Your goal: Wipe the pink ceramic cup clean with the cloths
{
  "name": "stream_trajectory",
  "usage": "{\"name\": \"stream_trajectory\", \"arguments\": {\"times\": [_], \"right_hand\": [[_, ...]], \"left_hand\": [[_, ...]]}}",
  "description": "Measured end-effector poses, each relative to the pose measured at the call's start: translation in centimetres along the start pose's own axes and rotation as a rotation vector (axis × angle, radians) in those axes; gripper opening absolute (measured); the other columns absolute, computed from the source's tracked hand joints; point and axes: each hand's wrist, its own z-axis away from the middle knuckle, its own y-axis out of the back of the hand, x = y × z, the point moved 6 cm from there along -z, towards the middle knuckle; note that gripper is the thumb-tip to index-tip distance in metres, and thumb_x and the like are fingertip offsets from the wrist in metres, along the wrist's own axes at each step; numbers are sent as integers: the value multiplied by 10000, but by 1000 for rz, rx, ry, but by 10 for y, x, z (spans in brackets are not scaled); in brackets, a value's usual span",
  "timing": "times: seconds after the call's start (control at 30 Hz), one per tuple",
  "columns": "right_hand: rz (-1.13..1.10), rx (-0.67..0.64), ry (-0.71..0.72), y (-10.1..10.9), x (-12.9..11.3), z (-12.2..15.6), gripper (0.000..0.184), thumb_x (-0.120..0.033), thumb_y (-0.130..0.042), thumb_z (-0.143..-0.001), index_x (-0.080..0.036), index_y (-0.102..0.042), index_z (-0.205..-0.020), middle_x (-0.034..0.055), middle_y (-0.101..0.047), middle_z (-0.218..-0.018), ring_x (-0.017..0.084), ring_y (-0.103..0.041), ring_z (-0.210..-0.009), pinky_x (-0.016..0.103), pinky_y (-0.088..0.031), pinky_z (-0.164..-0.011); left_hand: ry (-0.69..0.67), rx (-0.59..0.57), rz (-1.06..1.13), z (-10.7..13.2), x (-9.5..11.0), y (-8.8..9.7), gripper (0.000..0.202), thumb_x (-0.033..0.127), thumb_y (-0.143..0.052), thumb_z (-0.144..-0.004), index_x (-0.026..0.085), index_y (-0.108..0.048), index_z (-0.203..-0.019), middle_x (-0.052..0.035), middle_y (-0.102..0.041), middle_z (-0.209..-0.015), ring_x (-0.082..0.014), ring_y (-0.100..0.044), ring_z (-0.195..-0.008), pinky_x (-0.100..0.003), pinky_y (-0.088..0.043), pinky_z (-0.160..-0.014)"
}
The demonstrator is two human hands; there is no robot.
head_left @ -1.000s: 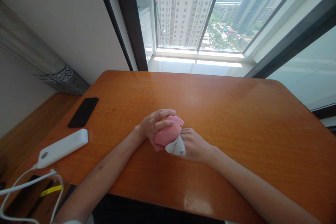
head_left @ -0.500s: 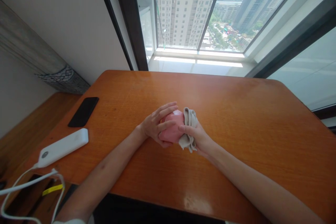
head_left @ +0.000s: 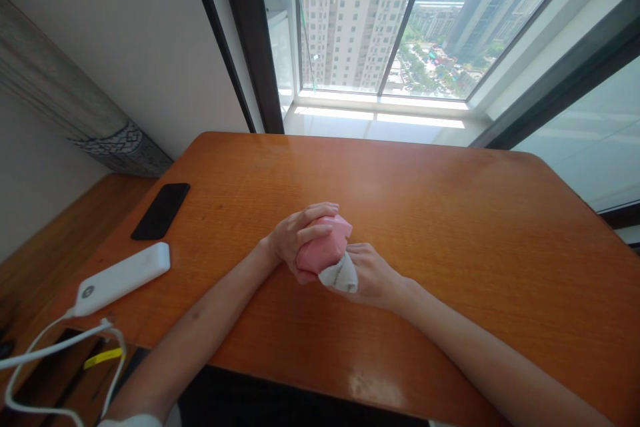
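A rounded, faceted pink object (head_left: pixel 324 247) was held between two bare hands over the middle of an orange wooden tabletop (head_left: pixel 450 213). Its material could not be told. Its long axis lay on a slant, running from lower left to upper right, with the upper end pointing toward the window. A crumpled pale grey cloth (head_left: pixel 341 275) with faint dark markings was bunched against the object's lower right end.

The person's left hand (head_left: pixel 296 240) lay over the object from the upper left, its fingers (head_left: pixel 313 227) curled closely around the top in a firm grasp. The right hand (head_left: pixel 373 273) came in from the lower right, its fingers (head_left: pixel 359 253) bent and pressing the cloth against the object. The two hands were close together, with the object and cloth between them.

Well to the left on the tabletop lay a black rectangular smartphone (head_left: pixel 161 211), face down or dark, its long side slanted. Nearer the person was a long white rounded device (head_left: pixel 123 278), with a thin white cable (head_left: pixel 50 350) running from its end over the tabletop's edge. A small yellow tag (head_left: pixel 103 358) showed below that edge. Beyond the tabletop, a large window (head_left: pixel 380 33) looked down on pale high-rise apartment towers (head_left: pixel 350 27) and green trees.
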Motion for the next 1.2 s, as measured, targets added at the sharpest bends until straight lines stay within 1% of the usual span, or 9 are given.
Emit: {"name": "stream_trajectory", "arguments": {"times": [0.1, 0.2, 0.3, 0.43, 0.53, 0.67, 0.9, 1.03, 1.2], "right_hand": [[-75, 75, -123, 4, 8, 1, 328, -238, -742, -935, -222, -575, -653, -53, -533, -565, 90, -415, -497, 250, -323, -524], [-303, 156, -497, 11, 24, 3, 326, -314, -850, -846, -222, -594, -665, -49, -555, -587, 98, -447, -509, 237, -381, -496], [-673, 215, -853, 11, 36, 6, 345, -435, -954, -762, -205, -707, -831, 2, -678, -722, 153, -598, -617, 261, -519, -541], [-1114, 358, -1059, 4, 38, 5, 581, -490, -1007, -694, -233, -731, -1135, 28, -750, -935, 180, -687, -753, 278, -602, -650], [-1126, 381, -1048, 0, 36, 5, 574, -534, -1003, -704, -241, -725, -1111, 18, -733, -929, 170, -670, -770, 263, -593, -667], [-773, 245, -807, 5, 27, 3, 489, -592, -983, -719, -236, -718, -927, -5, -654, -779, 166, -567, -674, 290, -533, -597], [-200, 24, -253, -2, 4, 1, 267, -267, -770, -898, -236, -630, -672, -41, -574, -606, 110, -436, -536, 269, -350, -542], [-260, 132, -399, 0, 15, 5, 304, -258, -800, -850, -229, -584, -638, -53, -543, -572, 95, -410, -493, 252, -335, -492], [-724, 239, -876, 8, 35, 8, 358, -433, -970, -764, -210, -735, -916, -1, -717, -756, 153, -632, -611, 258, -532, -536]], "left_hand": [[82, -2, 15, -1, -7, -1, 1169, 906, -660, -863, 187, -341, -1728, -281, -498, -1670, -459, -572, -1531, -664, -599, -1171], [84, 19, 3, -3, -10, -1, 1190, 906, -665, -861, 224, -280, -1757, -265, -402, -1758, -491, -497, -1592, -698, -565, -1195], [43, -31, -66, -6, -7, -3, 1194, 831, -743, -859, 280, -219, -1779, -245, -309, -1814, -505, -395, -1656, -768, -494, -1231], [-10, -31, -146, -7, -3, -4, 1195, 774, -817, -820, 283, -266, -1760, -259, -336, -1792, -500, -416, -1642, -780, -511, -1205], [-43, -7, -150, -5, -2, -2, 1164, 832, -766, -819, 233, -341, -1723, -272, -452, -1692, -466, -536, -1546, -717, -584, -1154], [-2, 25, -106, 0, -6, 3, 1206, 900, -739, -782, 209, -375, -1702, -264, -559, -1558, -440, -627, -1420, -700, -610, -1113], [6, 8, -35, 1, -3, 2, 1165, 935, -650, -830, 216, -372, -1703, -247, -587, -1550, -427, -642, -1437, -676, -612, -1147], [70, 43, -26, 1, -9, -1, 1177, 945, -630, -840, 214, -344, -1717, -252, -527, -1640, -472, -604, -1491, -674, -617, -1147], [15, 32, -108, -4, -4, -3, 1055, 765, -686, -910, 267, -291, -1752, -231, -358, -1787, -490, -429, -1641, -772, -493, -1234]]}}
